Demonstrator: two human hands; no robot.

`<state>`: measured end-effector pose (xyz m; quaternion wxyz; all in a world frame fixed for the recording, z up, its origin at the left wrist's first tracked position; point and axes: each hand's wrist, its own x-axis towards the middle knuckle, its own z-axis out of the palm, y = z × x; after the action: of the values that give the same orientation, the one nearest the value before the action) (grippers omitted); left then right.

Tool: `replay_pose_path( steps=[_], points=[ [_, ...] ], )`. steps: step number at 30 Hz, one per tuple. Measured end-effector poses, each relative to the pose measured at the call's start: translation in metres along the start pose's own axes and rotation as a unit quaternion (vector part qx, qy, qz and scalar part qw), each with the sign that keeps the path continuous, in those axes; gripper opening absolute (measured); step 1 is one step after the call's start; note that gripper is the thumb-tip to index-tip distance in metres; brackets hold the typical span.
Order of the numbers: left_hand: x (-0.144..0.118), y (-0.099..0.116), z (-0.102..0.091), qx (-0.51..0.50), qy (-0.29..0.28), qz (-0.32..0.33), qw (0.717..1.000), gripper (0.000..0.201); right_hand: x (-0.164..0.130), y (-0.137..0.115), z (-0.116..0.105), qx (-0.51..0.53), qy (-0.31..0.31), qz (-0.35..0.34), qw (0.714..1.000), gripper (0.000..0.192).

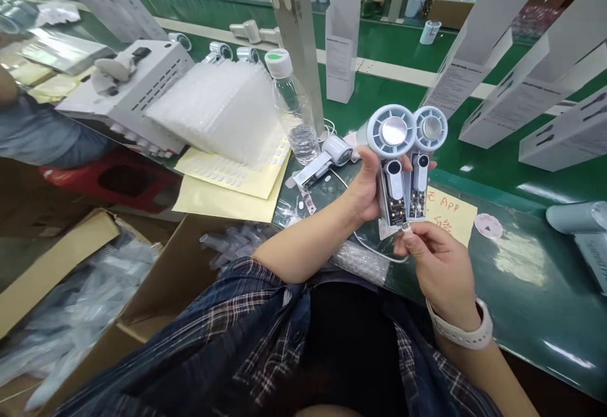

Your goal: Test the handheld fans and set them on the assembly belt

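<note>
Head view, clock positions taken from the held fans: the left hand [365, 189] grips a pale-blue plastic handheld fan with a round, silver-centred head [394, 167] and a matching pale-blue second fan [420, 165] just beside it. Both heads point toward 12 o'clock; both handles show dark circuit board at the lower front. The left thumb bears on the first fan's side, with fingertips visible behind the handles.

The right hand [439, 262], at 5 o'clock, pinches a small white cable plug [406, 230] between thumb and fingers at the first fan's lower end; whether it is fully seated cannot be told. A thin white cable [374, 253] runs from it toward 8 o'clock.

At 9 o'clock, a pale-blue third fan [315, 169] lies on the glossy green worktop [516, 306]. A clear plastic bottle with a white cap [296, 117] stands at 10 o'clock. A yellow paper sheet with red handwriting [458, 215] lies at 4 o'clock, and a tall white printed carton [341, 57] stands at 11 o'clock.
</note>
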<state>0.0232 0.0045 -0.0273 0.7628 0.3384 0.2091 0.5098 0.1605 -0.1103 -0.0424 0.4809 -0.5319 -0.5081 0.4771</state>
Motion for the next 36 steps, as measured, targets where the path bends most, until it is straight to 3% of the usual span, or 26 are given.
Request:
replay_pose_path(
  steps=[6, 10, 13, 15, 19, 23, 31, 36],
  points=[
    [-0.001, 0.002, -0.004, -0.028, -0.009, 0.008, 1.0, 0.093, 0.0, -0.004, 0.004, -0.077, -0.029, -0.029, 0.996, 0.045],
    [-0.001, -0.002, -0.002, -0.018, -0.028, 0.001, 0.999, 0.096, -0.006, 0.0, 0.011, -0.035, 0.001, -0.03, 0.999, 0.041],
    [-0.002, -0.007, 0.0, -0.009, -0.008, 0.03, 0.999, 0.096, -0.01, 0.003, 0.022, 0.048, 0.047, -0.017, 0.998, 0.038],
    [-0.004, -0.01, 0.001, 0.002, 0.0, 0.035, 0.999, 0.098, -0.01, 0.003, 0.025, 0.084, 0.041, -0.01, 0.996, 0.041],
    [-0.006, -0.007, 0.003, -0.011, 0.0, 0.033, 0.999, 0.098, -0.007, -0.002, 0.016, -0.042, -0.002, -0.048, 0.998, 0.04],
    [-0.007, 0.003, 0.004, -0.076, -0.004, 0.013, 0.997, 0.094, -0.008, -0.004, 0.011, -0.103, 0.05, -0.098, 0.989, 0.039],
    [-0.011, 0.0, 0.001, 0.012, -0.027, 0.016, 0.999, 0.107, -0.014, 0.002, 0.026, 0.118, 0.091, -0.055, 0.987, 0.027],
    [-0.011, -0.009, 0.0, -0.007, -0.089, 0.06, 0.994, 0.098, -0.017, 0.0, 0.025, 0.118, 0.086, -0.034, 0.989, 0.028]
  ],
)
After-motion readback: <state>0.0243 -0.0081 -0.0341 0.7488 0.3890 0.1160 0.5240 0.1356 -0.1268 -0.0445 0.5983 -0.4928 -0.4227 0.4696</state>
